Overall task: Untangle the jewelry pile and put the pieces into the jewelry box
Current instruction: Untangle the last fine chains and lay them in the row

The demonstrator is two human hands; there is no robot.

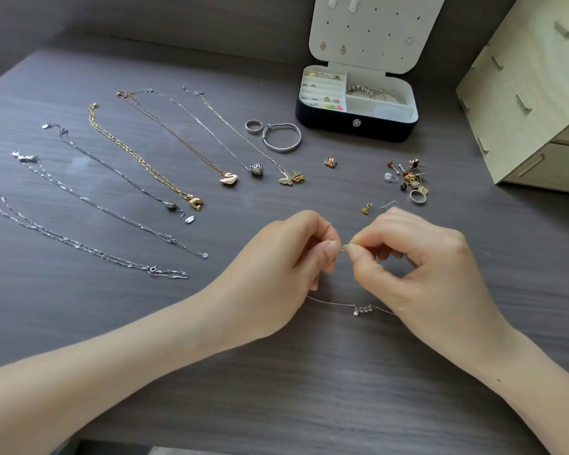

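My left hand (289, 257) and my right hand (418, 257) meet above the table's middle, each pinching one end of a thin silver chain at its clasp (344, 247). The chain (358, 308) sags in a loop below both hands, with small charms on it. The black jewelry box (357, 126) stands open at the back, with its white lid upright, rings in its left slots and bracelets in the right compartment. Several necklaces lie straightened side by side on the left, among them a gold chain (138, 156) and a swan pendant necklace (228, 179).
A silver bangle (281, 136) and a ring (253, 126) lie in front of the box. A cluster of earrings and a ring (408, 182) sits to the right, with a small gold charm (367, 209) nearby. A pale wooden drawer unit (536, 103) stands at the far right.
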